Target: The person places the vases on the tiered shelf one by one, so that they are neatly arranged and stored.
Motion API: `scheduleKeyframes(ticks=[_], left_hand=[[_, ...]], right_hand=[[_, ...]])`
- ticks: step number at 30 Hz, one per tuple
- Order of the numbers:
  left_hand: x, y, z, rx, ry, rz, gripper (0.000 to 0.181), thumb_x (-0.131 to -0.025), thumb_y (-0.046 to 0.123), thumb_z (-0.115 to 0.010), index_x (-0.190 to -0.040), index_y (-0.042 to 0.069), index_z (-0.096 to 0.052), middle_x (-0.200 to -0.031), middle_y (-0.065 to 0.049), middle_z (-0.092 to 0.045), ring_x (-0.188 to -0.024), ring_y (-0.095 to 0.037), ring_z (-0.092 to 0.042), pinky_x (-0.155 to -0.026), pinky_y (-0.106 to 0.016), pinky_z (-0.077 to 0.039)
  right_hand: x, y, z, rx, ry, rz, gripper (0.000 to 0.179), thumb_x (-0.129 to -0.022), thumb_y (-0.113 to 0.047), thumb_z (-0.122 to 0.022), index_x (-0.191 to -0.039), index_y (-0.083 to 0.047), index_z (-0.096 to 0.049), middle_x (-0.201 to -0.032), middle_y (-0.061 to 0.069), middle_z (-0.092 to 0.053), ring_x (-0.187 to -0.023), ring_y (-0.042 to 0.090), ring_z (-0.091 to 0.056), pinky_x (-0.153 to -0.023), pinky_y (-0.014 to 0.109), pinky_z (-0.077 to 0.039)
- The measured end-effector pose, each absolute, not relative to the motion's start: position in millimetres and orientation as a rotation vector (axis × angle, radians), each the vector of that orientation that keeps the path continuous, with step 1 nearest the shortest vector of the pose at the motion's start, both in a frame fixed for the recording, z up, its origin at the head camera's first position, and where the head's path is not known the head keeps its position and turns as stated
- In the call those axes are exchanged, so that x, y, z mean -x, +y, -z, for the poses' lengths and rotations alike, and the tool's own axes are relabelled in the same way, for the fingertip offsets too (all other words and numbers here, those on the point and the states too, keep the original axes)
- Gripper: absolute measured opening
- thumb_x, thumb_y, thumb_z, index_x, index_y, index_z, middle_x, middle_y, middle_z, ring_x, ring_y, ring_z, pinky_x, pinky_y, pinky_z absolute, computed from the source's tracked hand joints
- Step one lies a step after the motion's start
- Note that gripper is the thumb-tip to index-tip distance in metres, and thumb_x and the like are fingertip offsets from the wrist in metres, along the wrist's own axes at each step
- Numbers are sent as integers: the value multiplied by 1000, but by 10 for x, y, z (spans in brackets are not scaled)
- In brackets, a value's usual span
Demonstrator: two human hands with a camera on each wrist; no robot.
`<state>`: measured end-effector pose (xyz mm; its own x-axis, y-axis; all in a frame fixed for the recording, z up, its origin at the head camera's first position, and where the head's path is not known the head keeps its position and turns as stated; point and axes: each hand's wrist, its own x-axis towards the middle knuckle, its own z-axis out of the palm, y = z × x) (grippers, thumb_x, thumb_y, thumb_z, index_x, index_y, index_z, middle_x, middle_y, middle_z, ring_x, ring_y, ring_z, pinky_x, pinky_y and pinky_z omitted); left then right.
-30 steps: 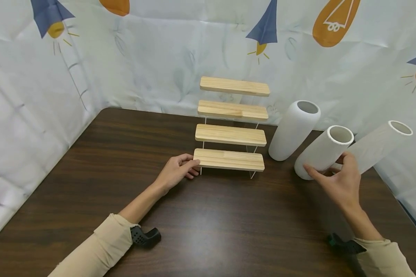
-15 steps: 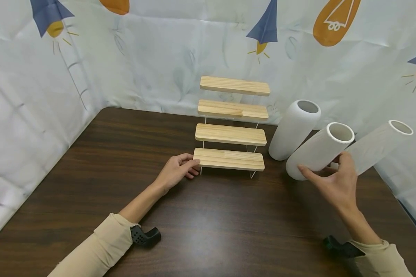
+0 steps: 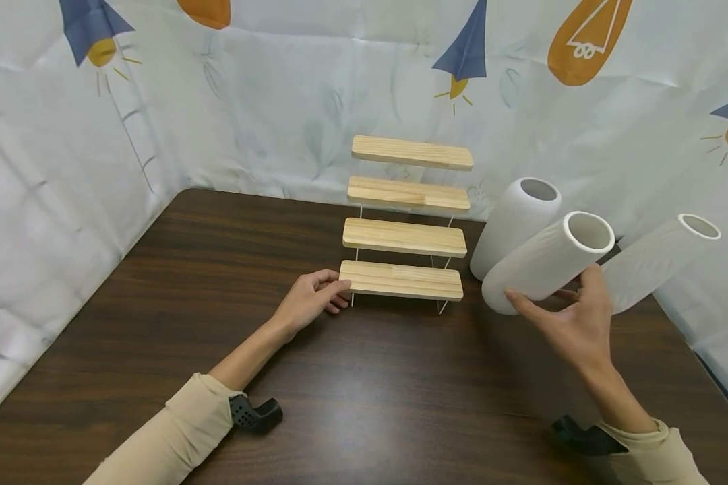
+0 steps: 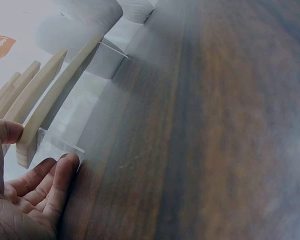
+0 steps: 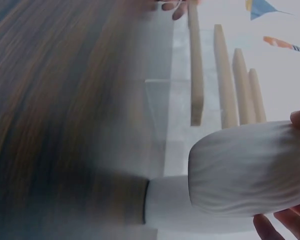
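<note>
My right hand (image 3: 573,330) grips a white cylindrical vase (image 3: 536,269), thumb on one side and fingers on the other. In the right wrist view the base of this vase (image 5: 230,172) hangs off the table. Its mouth faces up. A four-tier display riser with pale wooden boards (image 3: 400,279) and clear legs stands near the back wall. My left hand (image 3: 306,300) holds the left end of its lowest board. In the left wrist view the thumb touches the board's end (image 4: 27,145), with the other fingers bent below, by the clear leg.
A second white vase (image 3: 512,232) stands behind the held one, right of the riser. A third white vase (image 3: 658,263) stands farther right, near the table edge. The dark wood table (image 3: 364,397) meets a printed white curtain (image 3: 267,101) behind.
My right hand has lifted the vase slightly and carried it left, toward the riser, away from the rightmost vase. My left hand stays at the lowest board.
</note>
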<state>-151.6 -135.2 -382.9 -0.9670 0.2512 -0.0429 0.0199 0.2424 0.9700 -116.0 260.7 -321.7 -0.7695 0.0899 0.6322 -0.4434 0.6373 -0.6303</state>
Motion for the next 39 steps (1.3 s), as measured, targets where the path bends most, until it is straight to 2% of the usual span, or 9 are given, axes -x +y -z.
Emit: scheduleKeyframes(ticks=[8, 17, 39], left_hand=[[1524, -1349, 3827, -267, 2323, -1801, 39, -104, 32, -60, -122, -2, -65, -107, -18, -73, -91, -26, -73, -79, -36, -61], [1538, -1342, 3826, -271, 2323, -1797, 39, -104, 32, -61, -123, -1, -65, -108, -17, -73, -91, -26, -73, -78, -36, -61], [1531, -1352, 3853, -273, 2338, -1791, 39, -104, 34, -61, -120, -1, -66, -108, -18, -73, -93, -27, -72, -79, -37, -61]], right_hand=[[1162, 2484, 3158, -317, -2179, -1108, 93, -54, 8, -95, -138, -6, -58, -125, -12, -60, -108, 5, -61, -78, 7, -49], [1138, 2297, 3071, -387, -2137, -1159, 91, -55, 12, -91, -139, -3, -57, -128, -9, -60, -110, 5, -62, -78, 9, -51], [1173, 2008, 2989, -456, -2143, -1196, 93, -56, 10, -93, -140, -2, -55, -130, -4, -60, -115, 7, -60, -81, 13, -50]])
